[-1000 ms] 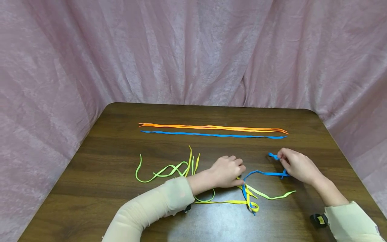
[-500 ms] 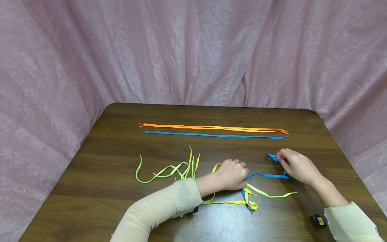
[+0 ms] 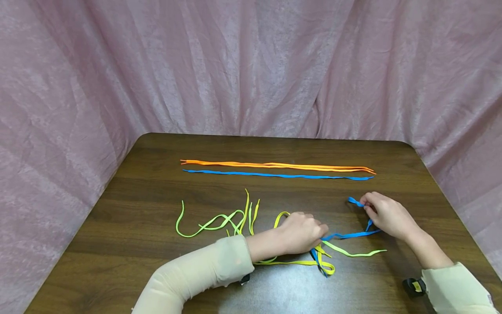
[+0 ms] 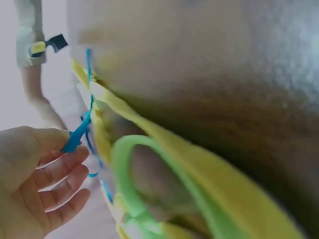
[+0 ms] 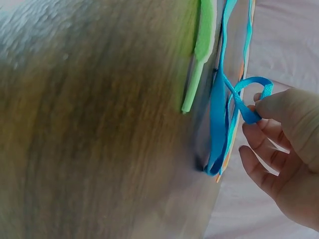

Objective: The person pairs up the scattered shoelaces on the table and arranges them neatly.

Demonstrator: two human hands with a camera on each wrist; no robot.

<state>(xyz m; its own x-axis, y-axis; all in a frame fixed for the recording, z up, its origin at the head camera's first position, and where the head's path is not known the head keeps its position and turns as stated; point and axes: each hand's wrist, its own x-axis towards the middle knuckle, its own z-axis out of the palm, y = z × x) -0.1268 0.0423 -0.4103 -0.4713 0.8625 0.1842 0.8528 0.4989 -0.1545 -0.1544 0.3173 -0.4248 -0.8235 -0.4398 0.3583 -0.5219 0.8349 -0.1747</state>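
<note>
Between thumb and forefinger, my left hand (image 4: 40, 169) pinches a flat blue shoelace (image 4: 77, 137) above a tangle of laces. In the head view that left hand (image 3: 302, 233) hides part of the tangle, where a yellow shoelace (image 3: 294, 263) loops beside the blue end. My right hand (image 5: 286, 149) pinches the same-coloured blue lace (image 5: 249, 114), which bends into a loop at the fingertips. From the right hand (image 3: 386, 216) in the head view, blue lace (image 3: 349, 236) runs left to the left hand. A light green lace tip (image 3: 364, 254) lies below it.
Toward the back of the brown table (image 3: 157, 148), orange laces (image 3: 274, 165) lie straight, with another blue lace (image 3: 274, 175) parallel in front. Green laces (image 3: 219, 220) curl loosely on the left. A pink curtain (image 3: 251, 65) hangs behind the table.
My left hand has shifted slightly right and toward me, now pinching the blue lace, whose stretch between the hands looks straighter. The right hand has hardly moved.
</note>
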